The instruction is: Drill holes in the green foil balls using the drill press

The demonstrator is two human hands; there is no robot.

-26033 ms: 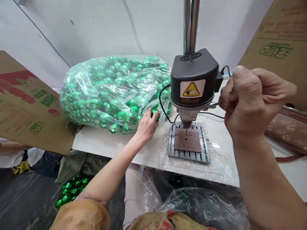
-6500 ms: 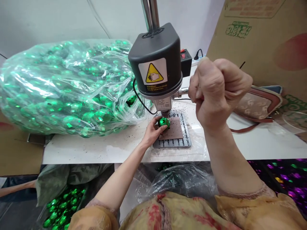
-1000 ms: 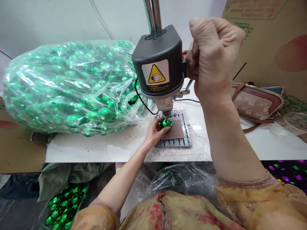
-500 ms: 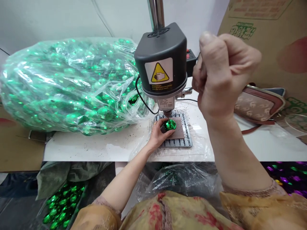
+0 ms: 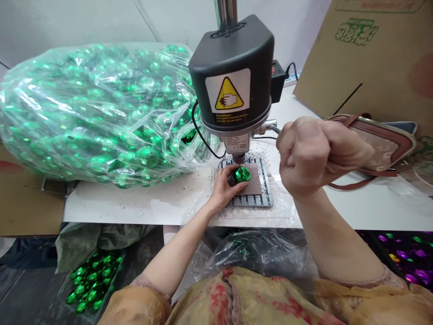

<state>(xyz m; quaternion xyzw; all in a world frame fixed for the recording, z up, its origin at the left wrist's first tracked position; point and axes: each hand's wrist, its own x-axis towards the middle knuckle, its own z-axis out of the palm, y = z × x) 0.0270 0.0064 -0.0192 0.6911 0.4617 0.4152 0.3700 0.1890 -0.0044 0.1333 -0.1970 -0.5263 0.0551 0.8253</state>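
Observation:
Under the black bench drill press point(image 5: 233, 49), my left hand point(image 5: 225, 189) grips a shiny green faceted ball point(image 5: 242, 175) between thumb and fingers. The ball rests on a brown board point(image 5: 255, 184) over the slotted metal base point(image 5: 268, 198). Directly above it is the drill chuck point(image 5: 238, 158), its lower tip at or just over the ball's top; contact is hard to tell. My right hand point(image 5: 309, 153) is closed in a fist around the press's feed handle point(image 5: 275, 128); most of the handle is hidden in the fingers.
A big clear bag of green balls point(image 5: 101, 117) lies left of the press. Dark shavings dot the white table point(image 5: 128, 205). At right are a handbag point(image 5: 389, 149) and a cardboard box point(image 5: 382, 67). Below stand a tub of green balls point(image 5: 93, 282) and purple pieces point(image 5: 402, 255).
My right hand has come down with the feed handle, and the drill chuck sits lower over the ball. My left hand keeps its hold. The view has shifted slightly.

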